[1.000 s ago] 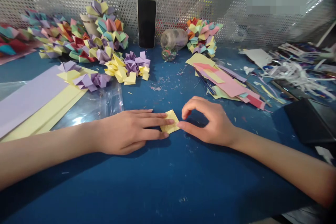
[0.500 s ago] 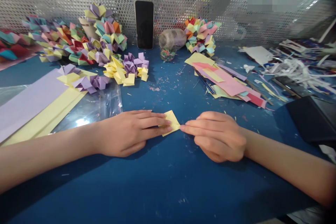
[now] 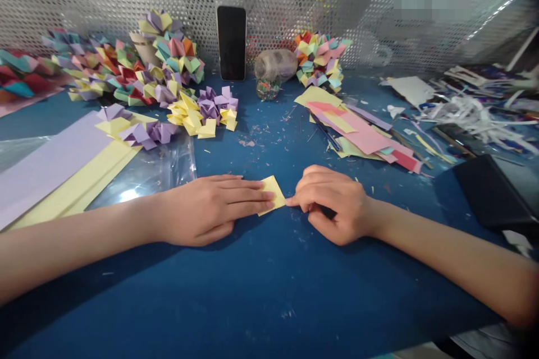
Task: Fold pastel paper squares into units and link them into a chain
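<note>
A small folded yellow paper piece (image 3: 274, 193) lies on the blue table (image 3: 269, 280). My left hand (image 3: 206, 210) lies flat with fingers stretched out, its fingertips pressing the paper's left part down. My right hand (image 3: 332, 202) is curled, its fingers together, with a fingertip touching the paper's right edge. Nothing shows inside the right hand.
Folded colourful paper modules (image 3: 138, 76) pile up at the back left, another cluster (image 3: 320, 59) at the back middle. A phone (image 3: 231, 42) leans on the perforated wall beside a jar (image 3: 272, 70). Paper sheets (image 3: 54, 165) lie left, pink and yellow strips (image 3: 357, 132) right, a black object (image 3: 488, 190) far right.
My right hand went from an open arch over the paper to a curled shape with its fingertip at the paper's right edge. The left hand stayed pressed on the paper.
</note>
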The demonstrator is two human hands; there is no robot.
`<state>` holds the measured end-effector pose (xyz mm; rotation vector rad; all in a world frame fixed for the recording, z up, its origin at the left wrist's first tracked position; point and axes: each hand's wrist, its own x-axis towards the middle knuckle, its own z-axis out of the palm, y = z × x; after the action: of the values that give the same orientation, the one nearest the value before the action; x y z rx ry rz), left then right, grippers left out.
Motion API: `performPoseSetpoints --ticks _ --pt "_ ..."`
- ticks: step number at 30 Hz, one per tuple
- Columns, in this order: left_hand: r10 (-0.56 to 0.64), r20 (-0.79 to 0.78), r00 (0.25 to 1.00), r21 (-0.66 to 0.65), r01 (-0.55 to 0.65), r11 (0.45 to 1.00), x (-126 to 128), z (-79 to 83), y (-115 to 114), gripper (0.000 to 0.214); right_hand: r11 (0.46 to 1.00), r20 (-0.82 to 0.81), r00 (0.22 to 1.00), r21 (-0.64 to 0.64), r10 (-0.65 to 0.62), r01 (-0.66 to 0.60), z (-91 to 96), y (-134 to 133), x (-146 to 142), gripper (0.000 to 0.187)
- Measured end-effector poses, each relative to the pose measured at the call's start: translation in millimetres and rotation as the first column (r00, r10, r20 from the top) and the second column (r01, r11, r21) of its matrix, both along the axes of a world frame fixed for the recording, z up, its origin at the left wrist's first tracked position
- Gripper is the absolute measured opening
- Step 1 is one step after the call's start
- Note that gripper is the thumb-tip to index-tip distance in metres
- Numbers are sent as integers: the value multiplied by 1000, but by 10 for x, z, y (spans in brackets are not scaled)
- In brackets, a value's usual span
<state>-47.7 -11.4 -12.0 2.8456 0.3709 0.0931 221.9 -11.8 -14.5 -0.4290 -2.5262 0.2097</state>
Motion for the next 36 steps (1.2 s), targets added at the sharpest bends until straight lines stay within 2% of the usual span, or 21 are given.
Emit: performPoseSetpoints --ticks 3,7,8,10,12,14,15,16,18,20,21,23,28,31,36 --pt "12 26 1000 -41 -11 999 7 14 6 56 1000 48 999 12 11 -12 -2 36 8 11" --pt "91 117 989 -175 -70 982 -8 37 13 51 985 113 991 153 66 -83 -17 75 10 13" --pt "132 146 981 -231 -96 968 -15 37 15 50 984 99 992 156 77 -91 -16 73 -3 14" --pt "238 220 946 -374 -143 916 -27 28 24 49 998 13 1000 65 26 -27 -4 62 -59 13" --pt "369 296 881 -555 -155 817 -31 7 47 50 980 -125 980 -139 -157 139 23 58 -162 11" --pt "516 331 790 -737 -125 664 -26 -16 84 47 892 -211 912 -373 -351 257 55 86 -299 14" --pt "585 321 745 -813 -100 574 -21 -24 106 44 844 -226 888 -469 -400 261 69 116 -370 16" --pt "650 298 699 -867 -87 491 -16 -29 128 40 803 -227 879 -544 -419 243 78 154 -436 18" --pt "751 251 611 -926 -73 369 -4 -26 165 34 744 -216 881 -638 -420 198 82 242 -539 20" --pt "810 216 545 -951 -68 300 8 -16 189 32 727 -218 878 -661 -426 188 62 320 -592 20" --pt "824 204 528 -958 -64 278 13 -13 194 32 737 -222 876 -647 -428 196 45 347 -601 19" --pt "830 192 523 -963 -62 262 22 -15 198 32 782 -226 879 -581 -421 225 8 367 -595 16" --pt "775 195 601 -949 -85 305 13 -61 204 34 916 -222 914 -301 -339 266 -42 321 -573 3" --pt "756 173 631 -950 -96 298 6 -54 211 34 937 -150 940 -220 -306 270 -39 307 -586 4" --pt "781 127 612 -967 -99 235 26 11 206 31 958 -132 955 -145 -267 248 -9 286 -593 7"
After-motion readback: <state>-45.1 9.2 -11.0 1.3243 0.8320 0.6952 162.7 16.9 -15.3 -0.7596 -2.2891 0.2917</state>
